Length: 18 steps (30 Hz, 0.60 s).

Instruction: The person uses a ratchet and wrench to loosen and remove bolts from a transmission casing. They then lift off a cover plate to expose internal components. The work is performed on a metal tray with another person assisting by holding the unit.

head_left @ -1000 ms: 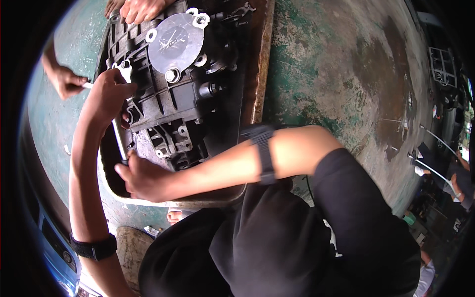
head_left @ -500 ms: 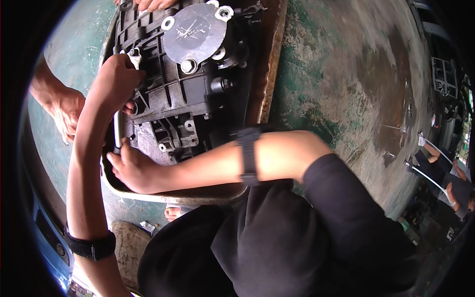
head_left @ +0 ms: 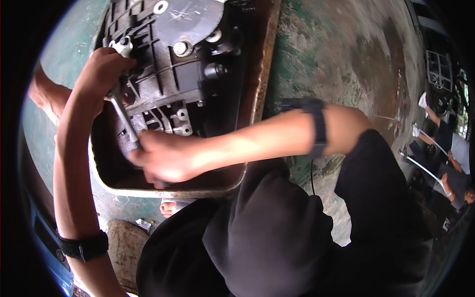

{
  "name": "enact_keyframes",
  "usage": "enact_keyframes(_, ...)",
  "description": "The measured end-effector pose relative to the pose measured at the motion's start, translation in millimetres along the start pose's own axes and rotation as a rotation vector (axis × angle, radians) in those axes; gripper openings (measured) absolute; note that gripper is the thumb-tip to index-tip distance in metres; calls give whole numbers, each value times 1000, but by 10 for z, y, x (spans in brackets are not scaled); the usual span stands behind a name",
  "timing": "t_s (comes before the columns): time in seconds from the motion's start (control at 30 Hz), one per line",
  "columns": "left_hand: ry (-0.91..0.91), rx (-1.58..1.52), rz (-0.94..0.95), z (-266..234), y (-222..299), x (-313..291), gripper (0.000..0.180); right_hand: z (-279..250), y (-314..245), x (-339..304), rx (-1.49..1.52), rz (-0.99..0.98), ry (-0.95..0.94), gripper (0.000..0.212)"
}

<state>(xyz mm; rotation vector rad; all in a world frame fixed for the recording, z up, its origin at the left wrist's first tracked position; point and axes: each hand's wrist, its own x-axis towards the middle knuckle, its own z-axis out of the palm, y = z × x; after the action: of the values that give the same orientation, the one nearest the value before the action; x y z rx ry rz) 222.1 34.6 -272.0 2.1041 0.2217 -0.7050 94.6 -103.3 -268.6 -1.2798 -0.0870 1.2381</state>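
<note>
A metal gearbox housing (head_left: 170, 76) with a round plate (head_left: 190, 22) lies in a metal tray (head_left: 173, 192). Over its left edge, my left hand (head_left: 106, 69) is closed around the upper end of a long wrench (head_left: 123, 116); its fingertips are mostly hidden. Just beyond that hand a bright metal end (head_left: 122, 45) sticks out, and I cannot tell whether it belongs to the wrench. Lower down, my right hand (head_left: 166, 156), slightly blurred, grips the wrench's near end above the tray's front part.
Another person's hand (head_left: 52, 101) is at the left, behind my left forearm. A bare foot (head_left: 169, 208) shows below the tray's front rim. A stained round-topped object (head_left: 123, 242) stands at lower left. People (head_left: 457, 163) with crutch-like poles are at far right.
My right hand has swung the wrench's near end to the right, so the handle now slants. My left hand stays at its upper end. The view has shifted; the hand at the top is gone.
</note>
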Motion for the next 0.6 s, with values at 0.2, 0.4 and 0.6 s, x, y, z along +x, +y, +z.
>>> enact_keyframes(0.2, -32, 17, -94, 9, 74, 24, 23, 477, -74, 402, -239, -220, 428, 34)
enact_keyframes(0.4, -122, -247, -95, -130, -99, -6, 22, -619, -366, -576, -134, -7, -28, 37)
enact_keyframes(0.6, -154, -280, -101, -80, -39, -30, 17, 196, 68, 76, -32, -26, 293, 25)
